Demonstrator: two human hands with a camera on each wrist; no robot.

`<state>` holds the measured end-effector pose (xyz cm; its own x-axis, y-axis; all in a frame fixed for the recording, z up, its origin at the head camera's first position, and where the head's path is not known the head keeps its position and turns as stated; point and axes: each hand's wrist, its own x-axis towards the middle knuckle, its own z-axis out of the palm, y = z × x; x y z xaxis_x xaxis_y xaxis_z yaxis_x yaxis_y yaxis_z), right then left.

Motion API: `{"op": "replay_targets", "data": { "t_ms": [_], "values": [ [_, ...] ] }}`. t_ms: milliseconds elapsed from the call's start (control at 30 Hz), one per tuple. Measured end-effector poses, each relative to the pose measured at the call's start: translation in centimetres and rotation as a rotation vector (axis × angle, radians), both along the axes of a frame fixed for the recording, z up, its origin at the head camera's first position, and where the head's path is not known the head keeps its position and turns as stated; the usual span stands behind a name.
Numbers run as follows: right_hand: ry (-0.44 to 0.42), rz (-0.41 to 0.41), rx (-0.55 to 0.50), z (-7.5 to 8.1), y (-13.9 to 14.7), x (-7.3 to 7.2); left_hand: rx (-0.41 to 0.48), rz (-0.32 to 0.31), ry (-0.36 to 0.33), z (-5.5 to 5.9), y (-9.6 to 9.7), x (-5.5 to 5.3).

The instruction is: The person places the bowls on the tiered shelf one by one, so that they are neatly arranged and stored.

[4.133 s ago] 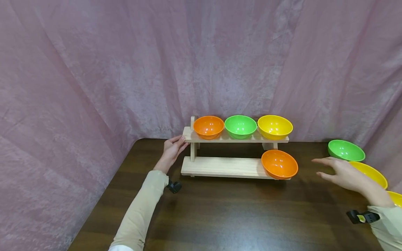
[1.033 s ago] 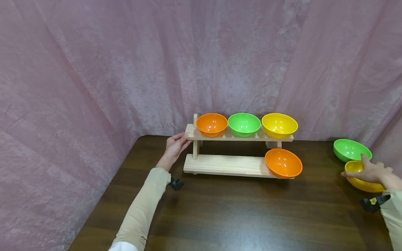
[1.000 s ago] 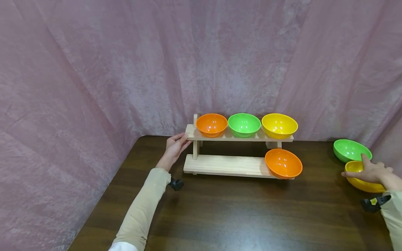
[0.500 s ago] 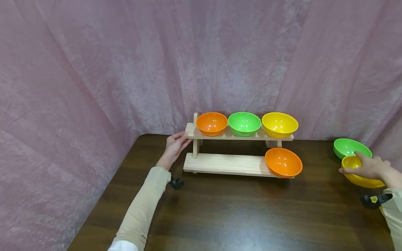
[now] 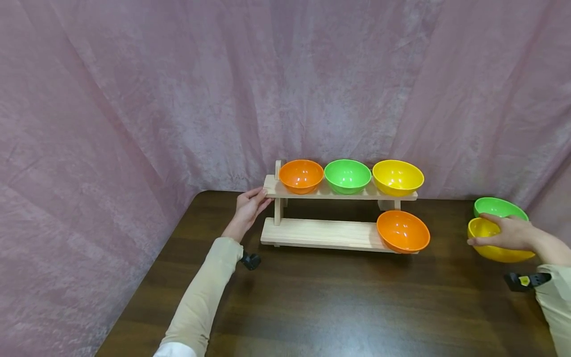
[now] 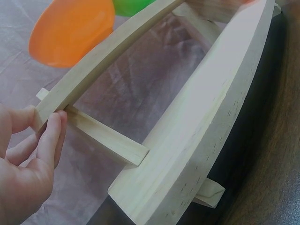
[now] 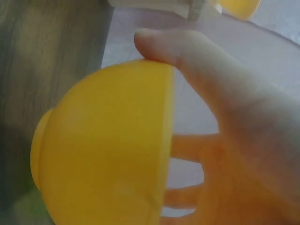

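My left hand (image 5: 247, 210) pinches the left end of the upper board of a two-tier wooden rack (image 5: 318, 233); in the left wrist view the thumb lies on one face and the fingers (image 6: 52, 136) on the other. At the right, my right hand (image 5: 513, 235) grips a yellow bowl (image 5: 501, 255) by its rim. The right wrist view shows the thumb outside that bowl (image 7: 108, 140) and the fingers reaching over its mouth. Behind it is a green bowl (image 5: 499, 206), partly covered by the hand and the yellow bowl.
On the upper board stand an orange bowl (image 5: 301, 177), a green bowl (image 5: 347, 176) and a yellow bowl (image 5: 398, 177) in a row. Another orange bowl (image 5: 403, 231) sits at the lower board's right end. A pink curtain (image 5: 285, 89) hangs behind the dark wooden table (image 5: 339, 302).
My right hand has reached to the bowls at the right and taken hold of a yellow one, then moved it slightly left. My left hand keeps its grip on the rack.
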<state>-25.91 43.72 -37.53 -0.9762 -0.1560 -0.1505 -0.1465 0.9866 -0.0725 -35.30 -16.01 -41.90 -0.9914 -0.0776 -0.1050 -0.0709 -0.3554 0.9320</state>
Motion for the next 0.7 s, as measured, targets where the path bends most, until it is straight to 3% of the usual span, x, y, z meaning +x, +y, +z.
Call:
{"op": "replay_targets", "data": {
  "t_ms": [300, 700],
  "values": [
    [0.071, 0.135, -0.043, 0.7, -1.4, 0.2, -0.005, -0.004, 0.004, 0.2, 0.1, 0.1],
    [0.034, 0.108, -0.056, 2.2, -3.0, 0.6, 0.000, -0.012, 0.002, 0.4, 0.0, 0.3]
  ]
}}
